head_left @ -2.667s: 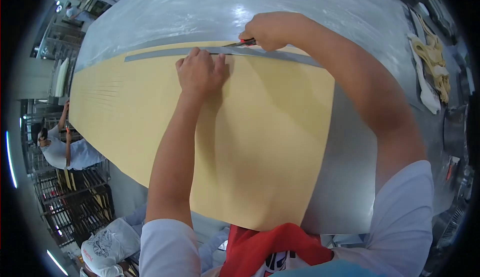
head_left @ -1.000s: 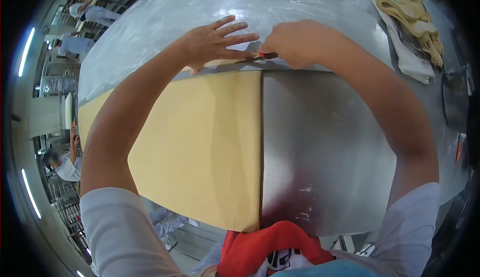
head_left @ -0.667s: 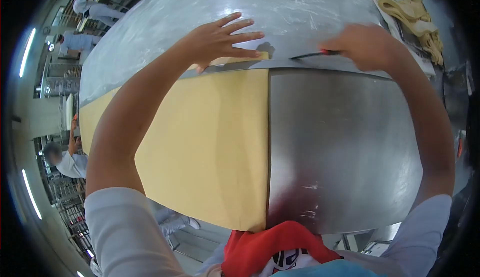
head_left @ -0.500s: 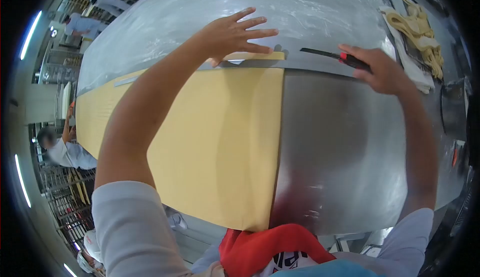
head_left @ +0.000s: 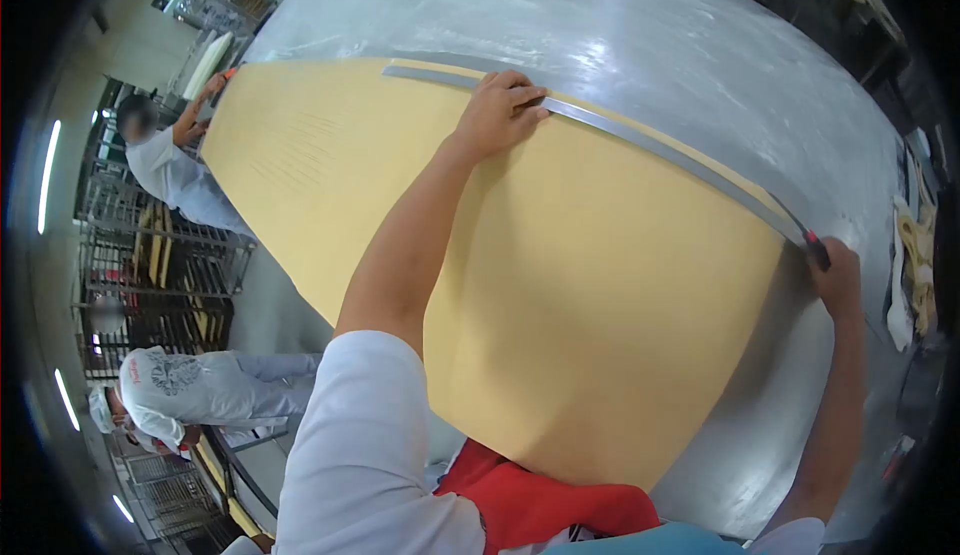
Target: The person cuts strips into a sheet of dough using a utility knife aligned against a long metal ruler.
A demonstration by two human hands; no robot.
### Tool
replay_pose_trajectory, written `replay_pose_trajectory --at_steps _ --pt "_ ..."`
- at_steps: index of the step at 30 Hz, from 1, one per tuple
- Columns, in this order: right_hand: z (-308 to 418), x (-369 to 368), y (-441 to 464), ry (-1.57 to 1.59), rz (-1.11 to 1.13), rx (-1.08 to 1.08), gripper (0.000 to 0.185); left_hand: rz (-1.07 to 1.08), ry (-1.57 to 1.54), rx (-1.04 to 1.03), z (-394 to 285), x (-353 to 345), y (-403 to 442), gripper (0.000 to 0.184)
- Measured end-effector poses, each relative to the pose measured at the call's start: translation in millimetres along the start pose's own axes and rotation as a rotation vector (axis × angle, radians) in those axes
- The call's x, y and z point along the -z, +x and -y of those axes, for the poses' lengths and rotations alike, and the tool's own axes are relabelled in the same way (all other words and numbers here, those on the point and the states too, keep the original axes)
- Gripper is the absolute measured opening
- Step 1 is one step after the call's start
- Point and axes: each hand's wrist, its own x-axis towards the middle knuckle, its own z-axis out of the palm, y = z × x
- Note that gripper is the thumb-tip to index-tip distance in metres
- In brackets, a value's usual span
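Observation:
A large pale yellow sheet (head_left: 580, 295) lies on the metal table (head_left: 720, 65), with a long thin metal strip (head_left: 650, 145) along its far edge. My left hand (head_left: 500, 115) presses on the strip and the sheet near the middle, its fingers together. At the right end of the strip, my right hand (head_left: 838, 273) grips a black and red cutter (head_left: 816, 249), whose long dark blade points up and left along the sheet's edge. A narrow margin of yellow shows beyond the strip.
At the left, a person (head_left: 175, 170) stands by the sheet's far corner. Another person in white (head_left: 190, 385) is at the lower left, near dark racks (head_left: 150, 265). Yellow and white cloth-like strips (head_left: 915, 255) lie at the right edge.
The view has turned, and more of the yellow sheet shows. My left hand went from spread fingers to pressing on the strip. The cutter in my right hand is now at the strip's right end.

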Motion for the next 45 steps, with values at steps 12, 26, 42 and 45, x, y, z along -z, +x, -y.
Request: replay_pose_trajectory --at_steps 12,26,42,45 --pt "-48 -13 26 -0.144 -0.072 -0.128 0.04 -0.071 0.071 -0.231 39 -27 35 0.024" --pt "-8 0 9 -0.046 -0.1 -0.195 0.034 -0.012 0.029 -0.18 33 -22 29 0.027" --pt "-37 2 2 -0.085 -0.116 -0.178 0.044 -0.047 -0.005 -0.148 17 -23 33 0.027" --pt "-31 6 4 -0.008 -0.059 -0.244 0.043 -0.033 -0.013 -0.136 16 -22 32 0.026"
